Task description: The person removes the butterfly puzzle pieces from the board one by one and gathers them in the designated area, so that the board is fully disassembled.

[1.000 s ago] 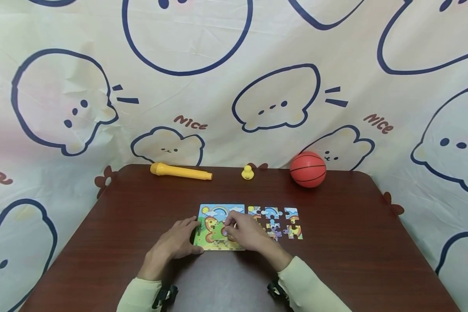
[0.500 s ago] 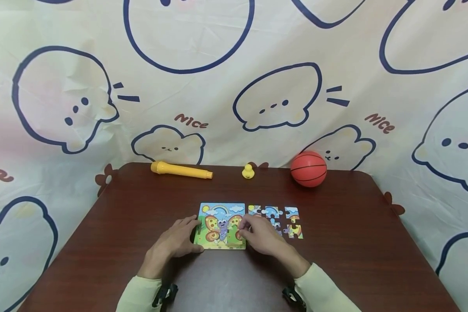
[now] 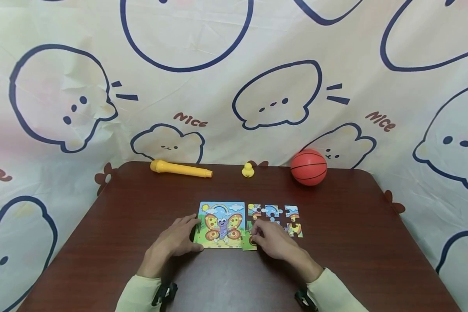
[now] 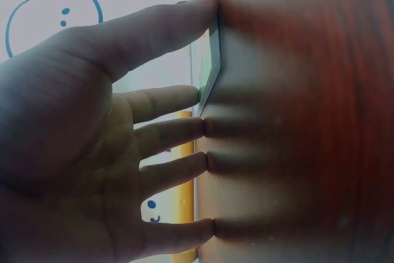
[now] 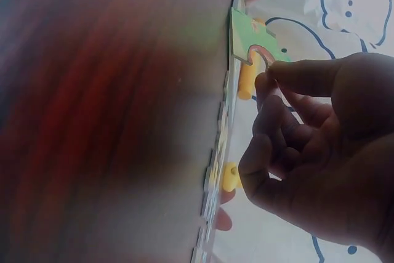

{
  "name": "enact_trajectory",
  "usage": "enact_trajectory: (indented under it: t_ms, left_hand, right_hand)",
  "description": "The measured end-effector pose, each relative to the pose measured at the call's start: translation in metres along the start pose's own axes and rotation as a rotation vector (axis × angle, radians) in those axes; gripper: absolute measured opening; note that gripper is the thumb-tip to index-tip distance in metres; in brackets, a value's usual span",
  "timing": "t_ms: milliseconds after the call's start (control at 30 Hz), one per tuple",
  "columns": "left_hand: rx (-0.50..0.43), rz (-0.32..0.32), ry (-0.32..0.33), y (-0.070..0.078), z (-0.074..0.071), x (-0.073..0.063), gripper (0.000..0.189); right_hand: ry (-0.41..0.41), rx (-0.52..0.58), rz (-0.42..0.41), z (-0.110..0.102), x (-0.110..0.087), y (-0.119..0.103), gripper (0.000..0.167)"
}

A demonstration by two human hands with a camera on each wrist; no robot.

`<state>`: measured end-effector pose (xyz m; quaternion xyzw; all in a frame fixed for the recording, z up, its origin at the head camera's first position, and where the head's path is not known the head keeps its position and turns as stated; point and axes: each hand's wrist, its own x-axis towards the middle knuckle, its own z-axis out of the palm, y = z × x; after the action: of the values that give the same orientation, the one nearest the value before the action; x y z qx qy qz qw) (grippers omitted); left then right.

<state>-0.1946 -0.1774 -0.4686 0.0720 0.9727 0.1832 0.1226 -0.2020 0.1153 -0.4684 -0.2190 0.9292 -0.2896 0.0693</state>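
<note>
A butterfly-picture puzzle board [image 3: 223, 208] lies flat on the table. My left hand [image 3: 170, 239] rests at its left side. In the left wrist view, the thumb [image 4: 166, 29] and index fingertip touch the board's edge, while the other fingers extend straight to the table. Just past the board's right edge, my right hand [image 3: 276, 241] pinches a green puzzle piece [image 3: 248, 245] between thumb and index finger. The right wrist view shows this piece [image 5: 246, 38] tilted, with a curved cutout near the fingertips. Several loose puzzle pieces [image 3: 272, 211] lie right of the board, some hidden behind the right hand.
Along the table's [image 3: 355, 251] back edge are a yellow microphone-shaped toy [image 3: 181, 169], a small yellow rubber duck [image 3: 248, 170] and a red toy basketball [image 3: 308, 167]. A cartoon-printed cloth [image 3: 218, 95] hangs behind and beside the table.
My right hand has carried the green piece rightward from over the middle of the board to just past its right edge, uncovering the butterfly. The left hand stays at the board's left side.
</note>
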Motion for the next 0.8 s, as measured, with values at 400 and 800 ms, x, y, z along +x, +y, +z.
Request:
enact_trajectory:
  t_ms: [400,800]
  left_hand:
    - [-0.010,0.001,0.008,0.000,0.000,0.003,0.079]
    - [-0.005,-0.006,0.001,0.000,0.000,0.001,0.079]
  right_hand:
    - [-0.045,-0.030,0.027,-0.005,-0.009,0.010,0.004]
    - [-0.071,-0.078,0.050,-0.003,-0.008,0.011,0.010]
